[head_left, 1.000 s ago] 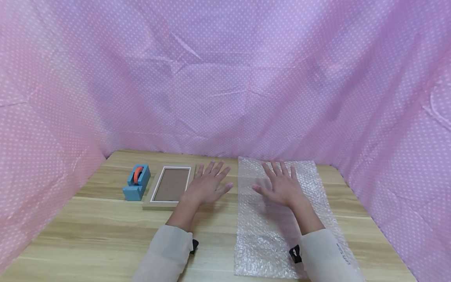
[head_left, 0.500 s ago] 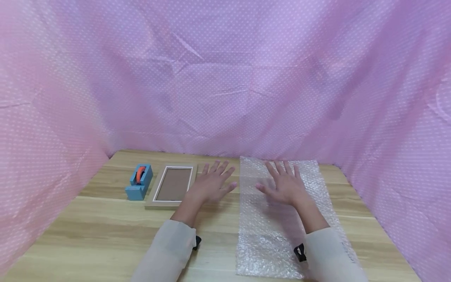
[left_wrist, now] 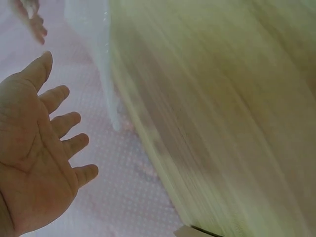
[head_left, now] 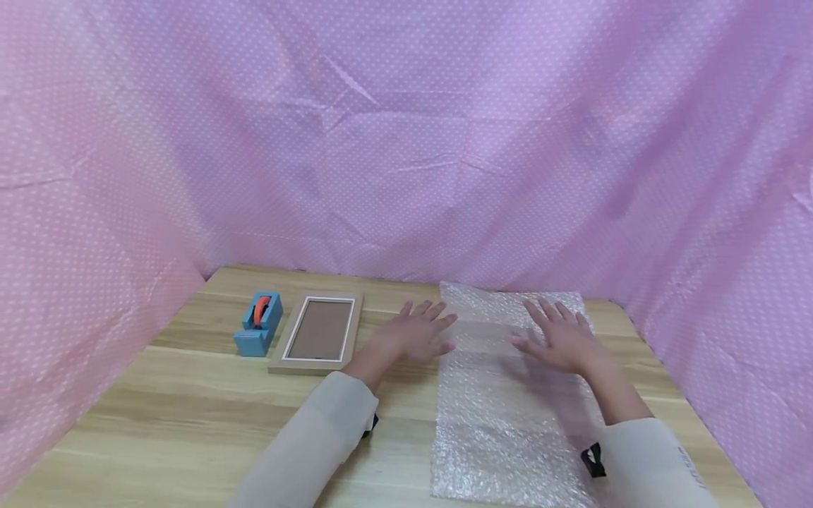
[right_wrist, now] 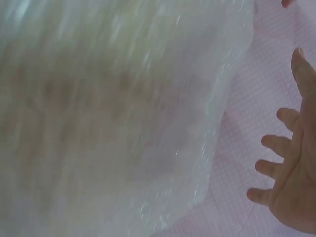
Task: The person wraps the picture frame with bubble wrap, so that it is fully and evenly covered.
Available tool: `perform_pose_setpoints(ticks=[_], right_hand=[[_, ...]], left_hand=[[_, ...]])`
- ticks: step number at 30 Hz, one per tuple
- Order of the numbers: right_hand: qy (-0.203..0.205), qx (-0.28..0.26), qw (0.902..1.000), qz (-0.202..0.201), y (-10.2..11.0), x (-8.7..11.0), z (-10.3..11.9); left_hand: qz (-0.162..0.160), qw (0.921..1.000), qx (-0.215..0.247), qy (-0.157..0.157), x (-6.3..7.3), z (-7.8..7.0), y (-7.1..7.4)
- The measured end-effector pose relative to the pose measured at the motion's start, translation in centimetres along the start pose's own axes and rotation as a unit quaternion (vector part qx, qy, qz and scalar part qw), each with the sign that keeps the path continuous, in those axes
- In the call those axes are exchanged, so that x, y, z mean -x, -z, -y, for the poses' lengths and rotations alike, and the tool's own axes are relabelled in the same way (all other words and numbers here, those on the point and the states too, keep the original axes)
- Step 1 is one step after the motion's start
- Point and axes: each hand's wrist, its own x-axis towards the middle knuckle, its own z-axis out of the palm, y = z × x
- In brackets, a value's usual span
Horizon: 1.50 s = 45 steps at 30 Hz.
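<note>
A sheet of bubble wrap (head_left: 489, 437) lies flat on the right half of the wooden table. Above its right part hovers my right hand (head_left: 565, 342), fingers spread and holding nothing. My left hand (head_left: 413, 335) is in the air between the picture frame and the bubble wrap, its fingertips near the wrap's left edge. The picture frame (head_left: 315, 369), light wood with a white inner border and a brown middle, lies left of that hand. In the left wrist view the left palm (left_wrist: 34, 143) shows bare; the right palm (right_wrist: 301, 168) is bare in the right wrist view.
A blue tape dispenser (head_left: 253, 343) with an orange roll stands left of the picture frame. Pink dotted cloth (head_left: 406, 176) hangs behind the table (head_left: 159, 423) and along both sides.
Both hands have shifted to the right, the right one farther, so the gap between them is wider. The frame, dispenser and bubble wrap stay where they were on the table.
</note>
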Motion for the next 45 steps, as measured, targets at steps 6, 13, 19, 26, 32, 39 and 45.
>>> perform_pose_setpoints(ticks=[6, 13, 19, 26, 32, 39, 45], right_hand=[[0.013, 0.016, 0.9997, 0.009, 0.2, 1.5, -2.4], [0.020, 0.026, 0.9993, 0.015, -0.4, 3.5, -5.0], [0.023, 0.059, 0.9978, 0.018, -1.0, 5.8, -7.1], [0.067, 0.050, 0.9965, 0.004, -2.1, 6.4, -7.2], [0.064, 0.045, 0.9965, 0.030, -2.9, 6.5, -6.7], [0.079, 0.031, 0.9961, 0.024, -3.4, 6.0, -6.4], [0.096, 0.019, 0.9948, 0.028, -3.5, 5.1, -5.9]], left_hand=[[0.038, 0.9986, -0.013, -0.034, -1.2, -1.2, -0.4], [0.055, 0.9950, 0.003, -0.083, -2.1, -0.8, -1.2], [0.077, 0.9918, -0.014, -0.101, -2.5, 0.1, -1.9], [0.087, 0.9916, -0.034, -0.090, -2.3, 0.8, -2.1], [0.071, 0.9912, -0.058, -0.095, -1.6, 1.0, -1.8], [0.057, 0.9877, -0.098, -0.108, -0.7, 1.5, -1.6], [0.049, 0.9862, -0.115, -0.108, -0.2, 1.8, -1.9]])
